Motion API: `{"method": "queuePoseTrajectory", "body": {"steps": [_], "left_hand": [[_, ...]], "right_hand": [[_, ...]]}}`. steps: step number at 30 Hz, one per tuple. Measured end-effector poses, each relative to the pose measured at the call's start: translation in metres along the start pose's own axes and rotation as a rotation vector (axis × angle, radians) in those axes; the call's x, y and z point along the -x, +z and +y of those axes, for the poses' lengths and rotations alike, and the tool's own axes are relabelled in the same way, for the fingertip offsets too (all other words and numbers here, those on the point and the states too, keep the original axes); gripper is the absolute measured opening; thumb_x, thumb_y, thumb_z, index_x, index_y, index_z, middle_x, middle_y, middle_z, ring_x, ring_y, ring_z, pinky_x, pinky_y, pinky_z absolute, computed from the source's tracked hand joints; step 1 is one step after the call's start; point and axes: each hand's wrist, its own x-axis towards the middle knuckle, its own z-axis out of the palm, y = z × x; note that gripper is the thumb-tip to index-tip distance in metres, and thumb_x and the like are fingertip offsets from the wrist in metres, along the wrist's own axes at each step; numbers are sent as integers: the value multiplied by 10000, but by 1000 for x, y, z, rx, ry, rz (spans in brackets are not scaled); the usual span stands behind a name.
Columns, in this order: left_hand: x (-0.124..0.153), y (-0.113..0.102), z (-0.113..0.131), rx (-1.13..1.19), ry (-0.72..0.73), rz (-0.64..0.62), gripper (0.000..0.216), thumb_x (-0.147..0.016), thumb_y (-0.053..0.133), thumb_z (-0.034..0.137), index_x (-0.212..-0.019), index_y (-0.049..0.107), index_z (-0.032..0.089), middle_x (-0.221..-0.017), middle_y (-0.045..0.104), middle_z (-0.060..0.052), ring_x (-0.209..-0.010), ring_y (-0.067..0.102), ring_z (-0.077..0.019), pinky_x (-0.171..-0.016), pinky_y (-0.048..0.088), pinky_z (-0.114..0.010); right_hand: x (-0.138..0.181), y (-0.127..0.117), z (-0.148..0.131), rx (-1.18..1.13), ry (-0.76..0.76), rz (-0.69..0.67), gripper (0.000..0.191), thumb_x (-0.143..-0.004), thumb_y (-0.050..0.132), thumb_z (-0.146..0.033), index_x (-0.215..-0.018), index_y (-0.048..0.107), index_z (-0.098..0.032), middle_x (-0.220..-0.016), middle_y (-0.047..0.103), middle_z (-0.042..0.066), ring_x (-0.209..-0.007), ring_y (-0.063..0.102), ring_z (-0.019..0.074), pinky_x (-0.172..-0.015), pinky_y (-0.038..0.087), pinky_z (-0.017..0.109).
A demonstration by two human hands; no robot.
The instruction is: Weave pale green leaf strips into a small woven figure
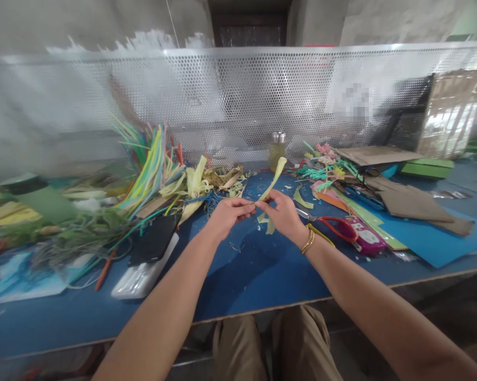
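Observation:
Both my hands meet over the middle of the blue table (246, 275). My right hand (282, 214) pinches a pale yellow-green paper strip (275, 178) that curls up and away from my fingers. Its lower end hangs below that hand. My left hand (227, 214) is closed in a pinch at the same strip, fingertips touching those of the right. A gold bracelet (308, 242) sits on my right wrist.
A heap of coloured strips (151, 164) lies at the left, with a black phone (154, 238) on a white case. Red-handled scissors (333, 222), a pink box (365, 238), a small jar (278, 148), cardboard sheets (413, 203) and a perforated metal screen (262, 95) are around.

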Motion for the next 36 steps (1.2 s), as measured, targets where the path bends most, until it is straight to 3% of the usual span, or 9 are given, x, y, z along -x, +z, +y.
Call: {"method": "queuePoseTrajectory", "body": {"steps": [6, 13, 20, 24, 31, 36], "left_hand": [[1, -1, 2, -50, 38, -7, 192, -620, 824, 338, -704, 748, 183, -706, 687, -48, -654, 586, -137, -650, 442, -271], [1, 0, 5, -181, 115, 13, 139, -660, 789, 319, -726, 764, 198, -654, 658, -17, -576, 496, -113, -584, 386, -259], [5, 13, 3, -105, 64, 72, 311, -587, 827, 272, -882, 761, 200, -677, 634, 9, -566, 455, -92, -565, 351, -247], [3, 22, -6, -2, 82, 141, 282, -596, 823, 317, -820, 730, 175, -646, 584, 26, -530, 392, -68, -534, 306, -233], [-1, 14, -5, 15, 137, 173, 245, -622, 814, 363, -722, 718, 162, -701, 637, 4, -652, 497, -109, -651, 384, -248], [-2, 6, -4, 76, 110, 133, 245, -618, 820, 363, -721, 713, 168, -698, 635, 5, -646, 512, -112, -658, 380, -256]], "right_hand": [[1, 1, -3, -125, 73, -43, 208, -834, 618, -353, -718, 528, -206, -708, 564, -1, -676, 526, 136, -658, 418, 281], [2, 6, 4, -346, 214, -93, 258, -795, 644, -432, -766, 543, -196, -705, 551, -12, -652, 505, 116, -628, 428, 261], [3, 14, 5, -519, 425, 121, 301, -749, 714, -416, -709, 498, -209, -640, 503, -41, -601, 462, 95, -589, 403, 244], [4, 21, 4, -683, 457, 150, 336, -703, 758, -437, -717, 505, -217, -641, 522, -38, -599, 476, 99, -589, 412, 251], [3, 20, -2, -822, 453, 1, 295, -709, 750, -422, -751, 554, -206, -705, 567, -29, -653, 511, 99, -656, 432, 255], [2, 12, -3, -761, 377, -116, 170, -739, 701, -301, -831, 607, -193, -800, 626, -1, -715, 549, 111, -705, 445, 265]]}}
